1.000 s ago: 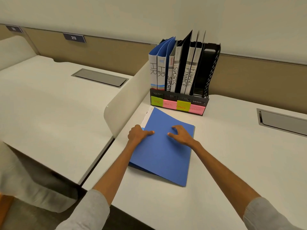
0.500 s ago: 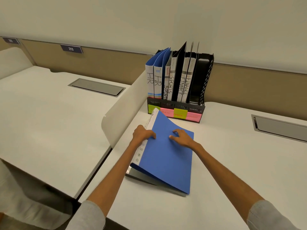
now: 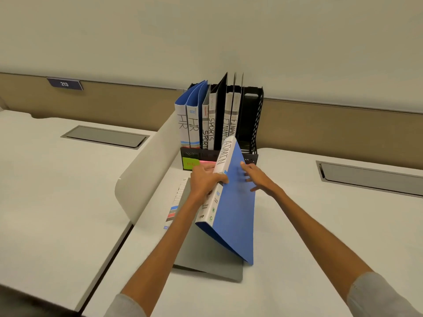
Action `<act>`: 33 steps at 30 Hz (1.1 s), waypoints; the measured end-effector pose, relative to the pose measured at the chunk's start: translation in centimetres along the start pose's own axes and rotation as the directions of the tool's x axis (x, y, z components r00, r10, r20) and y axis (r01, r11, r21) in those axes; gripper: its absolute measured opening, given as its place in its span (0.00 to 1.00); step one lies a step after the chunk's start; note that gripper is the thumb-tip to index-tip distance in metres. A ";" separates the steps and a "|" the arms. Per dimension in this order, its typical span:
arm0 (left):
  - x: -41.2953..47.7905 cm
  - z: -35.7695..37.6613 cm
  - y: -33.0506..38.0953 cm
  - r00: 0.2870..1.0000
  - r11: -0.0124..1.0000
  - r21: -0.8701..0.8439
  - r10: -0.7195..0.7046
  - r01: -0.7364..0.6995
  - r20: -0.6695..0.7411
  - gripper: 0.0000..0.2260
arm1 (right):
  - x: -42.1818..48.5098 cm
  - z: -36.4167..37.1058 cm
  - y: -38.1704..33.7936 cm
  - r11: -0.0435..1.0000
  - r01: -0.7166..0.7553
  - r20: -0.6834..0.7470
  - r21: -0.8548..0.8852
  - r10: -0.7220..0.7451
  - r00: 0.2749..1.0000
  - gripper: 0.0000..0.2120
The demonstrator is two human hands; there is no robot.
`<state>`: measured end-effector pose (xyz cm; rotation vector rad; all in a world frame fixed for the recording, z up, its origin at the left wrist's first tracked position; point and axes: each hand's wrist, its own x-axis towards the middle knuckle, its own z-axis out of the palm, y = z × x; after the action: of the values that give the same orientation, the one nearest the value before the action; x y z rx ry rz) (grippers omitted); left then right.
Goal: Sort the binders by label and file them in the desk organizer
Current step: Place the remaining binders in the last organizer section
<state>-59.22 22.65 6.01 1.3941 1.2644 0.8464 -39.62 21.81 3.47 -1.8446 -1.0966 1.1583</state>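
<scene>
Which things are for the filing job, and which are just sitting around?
For the job: blue binder, gripped by the left hand, with the right hand flat on it; grey binder underneath; black organizer; filed binders; sticky notes.
Just there: number sign; desk divider; desk hatches.

L grip (image 3: 204,179) holds ADMIN binder (image 3: 235,213) tilted, R grip (image 3: 256,177) touches it

pink label (image 3: 206,161) mostly behind blue binder (image 3: 238,202), lettering on grey binder (image 3: 206,255) blurred

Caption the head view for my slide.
Left hand grips the ADMIN binder by its spine, right hand on its cover.
</scene>
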 end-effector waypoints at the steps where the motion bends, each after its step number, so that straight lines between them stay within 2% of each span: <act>1: -0.3 0.4 0.4 1.000 1.000 -0.022 0.020 -0.020 -0.001 0.16 | -0.1 -0.7 -0.4 1.000 0.006 -0.005 0.027 -0.006 1.000 0.30; 4: -1.6 1.5 1.5 0.996 0.990 -0.108 0.091 -0.090 0.004 0.18 | -0.6 -2.6 -1.7 0.997 0.051 -0.024 0.055 -0.050 0.998 0.29; 8: -3.2 2.6 2.9 0.985 0.960 -0.224 0.171 -0.169 -0.006 0.26 | -1.4 -5.0 -4.1 0.990 0.115 -0.054 0.080 -0.111 0.992 0.30; 12: -4.4 3.6 4.3 0.967 0.943 -0.215 0.249 -0.256 -0.060 0.32 | -2.6 -7.1 -6.9 0.974 0.207 -0.057 0.095 -0.203 0.978 0.31; 20: -5.4 4.9 6.9 0.893 0.878 -0.204 0.389 -0.434 -0.226 0.33 | -4.4 -10.0 -11.7 0.914 0.348 -0.013 0.210 -0.353 0.936 0.29; 23: -4.9 5.6 7.6 0.851 0.835 -0.214 0.446 -0.507 -0.276 0.34 | -5.4 -10.3 -14.0 0.861 0.428 -0.022 0.274 -0.439 0.898 0.32; 26: -3.7 6.3 8.4 0.795 0.791 -0.163 0.534 -0.590 -0.289 0.34 | -6.6 -10.8 -16.1 0.781 0.544 -0.050 0.307 -0.557 0.829 0.28; 29: -2.3 7.0 8.9 0.759 0.753 -0.166 0.574 -0.636 -0.307 0.34 | -6.9 -11.0 -17.6 0.736 0.637 -0.103 0.229 -0.633 0.767 0.22; 33: -0.3 8.3 9.1 0.699 0.692 -0.155 0.640 -0.705 -0.318 0.35 | -5.8 -11.1 -18.6 0.717 0.690 -0.218 0.100 -0.661 0.718 0.22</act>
<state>-49.15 21.25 12.94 1.5823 0.7253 1.6822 -36.19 22.84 25.61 -1.1885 -1.3616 0.6153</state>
